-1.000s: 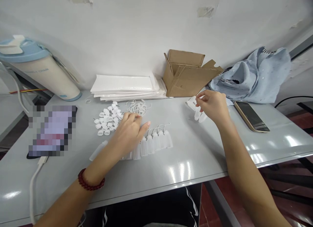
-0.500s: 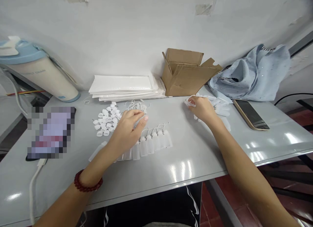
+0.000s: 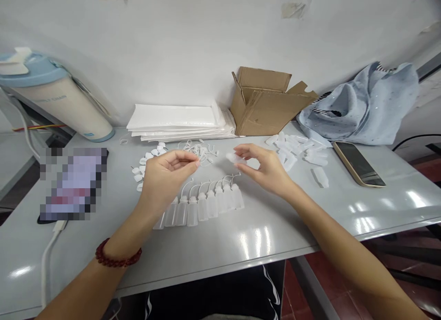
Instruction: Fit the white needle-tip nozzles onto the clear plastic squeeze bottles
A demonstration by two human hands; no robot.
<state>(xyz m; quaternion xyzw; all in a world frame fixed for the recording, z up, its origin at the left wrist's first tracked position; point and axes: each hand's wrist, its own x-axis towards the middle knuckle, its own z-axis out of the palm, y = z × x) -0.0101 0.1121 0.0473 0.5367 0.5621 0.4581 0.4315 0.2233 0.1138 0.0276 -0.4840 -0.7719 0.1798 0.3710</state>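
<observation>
My right hand (image 3: 263, 166) pinches a small translucent squeeze bottle (image 3: 234, 158) between thumb and fingers, above the middle of the table. My left hand (image 3: 165, 173) is closed in a pinch on a thin white looped strap (image 3: 206, 163), at the edge of a loose pile of similar straps. Below the hands stands out a row of several small bottles (image 3: 202, 206), lying side by side with curved straps at their necks. Partly hidden behind my left hand are white caps (image 3: 142, 162). More loose bottles (image 3: 287, 150) lie scattered to the right.
White padded envelopes (image 3: 179, 118) and an open cardboard box (image 3: 272, 109) stand against the wall. At the right are a phone (image 3: 360, 164) and a light blue cloth bag (image 3: 365, 109). A blurred phone with a cable (image 3: 74, 182) and a large tumbler (image 3: 65, 99) occupy the left.
My right hand has come left from the loose bottles with one bottle in its fingers. My left hand has shifted slightly left, and its fingers have closed into a pinch by the straps.
</observation>
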